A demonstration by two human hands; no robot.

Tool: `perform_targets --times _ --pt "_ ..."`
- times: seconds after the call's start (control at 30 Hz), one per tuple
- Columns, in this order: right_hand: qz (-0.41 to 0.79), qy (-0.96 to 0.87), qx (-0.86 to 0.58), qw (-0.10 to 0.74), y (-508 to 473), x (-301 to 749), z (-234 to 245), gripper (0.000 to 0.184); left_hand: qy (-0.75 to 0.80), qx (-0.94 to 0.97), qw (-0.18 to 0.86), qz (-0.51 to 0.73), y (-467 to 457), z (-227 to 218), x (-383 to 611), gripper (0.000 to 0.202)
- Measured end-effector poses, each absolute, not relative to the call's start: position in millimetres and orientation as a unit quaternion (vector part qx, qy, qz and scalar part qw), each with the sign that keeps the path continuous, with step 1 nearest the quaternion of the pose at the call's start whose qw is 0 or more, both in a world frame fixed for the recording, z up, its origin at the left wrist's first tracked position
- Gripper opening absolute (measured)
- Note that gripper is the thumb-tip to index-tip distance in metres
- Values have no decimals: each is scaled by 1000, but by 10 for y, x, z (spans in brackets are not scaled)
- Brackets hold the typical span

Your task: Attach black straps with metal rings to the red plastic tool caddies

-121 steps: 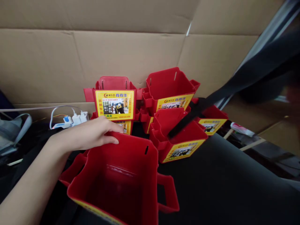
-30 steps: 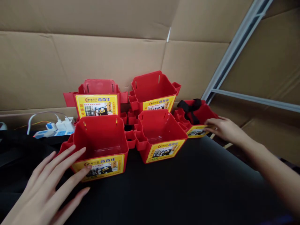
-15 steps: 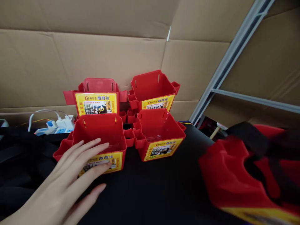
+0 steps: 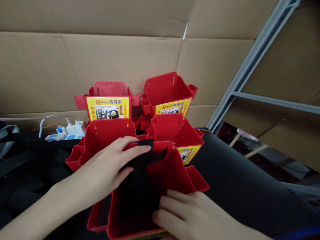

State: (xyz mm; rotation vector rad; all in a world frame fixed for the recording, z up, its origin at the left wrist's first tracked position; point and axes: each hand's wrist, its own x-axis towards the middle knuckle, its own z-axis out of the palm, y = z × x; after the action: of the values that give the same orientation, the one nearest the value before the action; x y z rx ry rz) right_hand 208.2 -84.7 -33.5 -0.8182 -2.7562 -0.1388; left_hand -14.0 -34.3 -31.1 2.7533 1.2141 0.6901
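Note:
A red plastic tool bin (image 4: pixel 172 171) with side pockets stands nearest to me, its mouth facing me. A black strap (image 4: pixel 146 148) passes over its back rim and down inside, where the depth is dark. My left hand (image 4: pixel 116 161) is closed on this strap at the rim, thumb below and forefinger above. Over the front right wall curl the fingers of my right hand (image 4: pixel 187 211), gripping the bin; its thumb is mostly hidden. Only a sliver of the yellow label on the bin's front shows.
Several similar red bins with yellow labels, one a left rear bin (image 4: pixel 108 108), stand behind against a cardboard wall (image 4: pixel 120 60). Black straps (image 4: pixel 32 176) lie in a heap at left by a power strip (image 4: pixel 71 133). A metal frame (image 4: pixel 240 80) rises at right.
The strapped bin has come from the right side to the front centre. My left hand has left the front left bin and taken the strap; my right hand has come into view on the bin.

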Motion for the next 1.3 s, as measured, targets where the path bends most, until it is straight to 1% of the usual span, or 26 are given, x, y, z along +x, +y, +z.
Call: perform_targets --times 0.1,0.13,0.2,0.23,0.27,0.33,0.37,0.4,0.47,0.53,0.57,0.63,0.7,0.73,0.77,0.8,0.87,0.93,0.97,1.07,1.13,1.17,1.2,1.23,1.3 --pt "13 -941 -309 139 -715 2062 -307 20 375 899 37 224 -232 -304 -189 55" --pt "15 -940 -316 130 -667 2053 -334 24 375 899 39 222 -210 -293 -193 55" --pt "-14 -943 -317 96 -574 1994 -411 41 376 902 51 205 -194 -254 -196 56" --pt "-34 -948 -309 67 -533 1944 -441 47 375 905 57 195 -201 -228 -200 56" --pt "-55 -952 -298 35 -495 1888 -451 49 373 907 59 184 -216 -200 -207 57" --pt "-73 -960 -271 -25 -432 1786 -381 37 370 913 54 164 -265 -143 -233 61" --pt "-57 -962 -264 -36 -404 1754 -298 30 370 915 50 157 -293 -116 -249 63" --pt "-20 -964 -263 -30 -374 1742 -189 23 370 915 54 151 -318 -91 -265 64" --pt "138 -951 -276 39 -306 1770 63 13 370 910 91 162 -349 -48 -292 69" --pt "309 -895 -280 161 -213 1833 272 6 374 885 149 234 -345 -14 -309 77" --pt "363 -857 -281 236 -155 1862 336 4 376 863 179 286 -333 -2 -312 78" --pt "400 -775 -283 400 -21 1888 369 10 372 817 239 370 -308 10 -305 72" --pt "397 -689 -286 535 115 1864 305 17 354 796 303 386 -298 2 -273 66" --pt "400 -653 -283 577 171 1838 256 19 346 794 327 378 -299 -10 -243 66" --pt "410 -628 -277 600 214 1806 207 21 342 790 342 376 -301 -28 -204 66" --pt "425 -616 -270 606 239 1773 163 23 341 784 345 387 -300 -51 -158 67" --pt "456 -623 -264 579 238 1722 105 24 359 753 328 443 -281 -104 -59 69" --pt "479 -651 -268 524 189 1712 89 26 381 714 320 493 -235 -150 17 68" --pt "483 -669 -271 497 159 1723 92 30 388 700 325 504 -205 -164 37 66" --pt "445 -743 -252 433 91 1800 117 55 375 677 360 520 -121 -162 29 50" --pt "376 -804 -232 398 72 1848 124 71 360 658 377 544 -93 -134 -2 40" --pt "332 -833 -226 379 67 1861 123 75 361 647 382 553 -90 -118 -15 35" --pt "286 -859 -221 363 62 1865 119 74 366 639 385 557 -93 -105 -24 30" --pt "241 -879 -214 352 58 1861 113 68 376 635 386 554 -100 -94 -30 26" --pt "164 -902 -201 344 48 1837 100 50 390 649 392 522 -114 -79 -36 21"
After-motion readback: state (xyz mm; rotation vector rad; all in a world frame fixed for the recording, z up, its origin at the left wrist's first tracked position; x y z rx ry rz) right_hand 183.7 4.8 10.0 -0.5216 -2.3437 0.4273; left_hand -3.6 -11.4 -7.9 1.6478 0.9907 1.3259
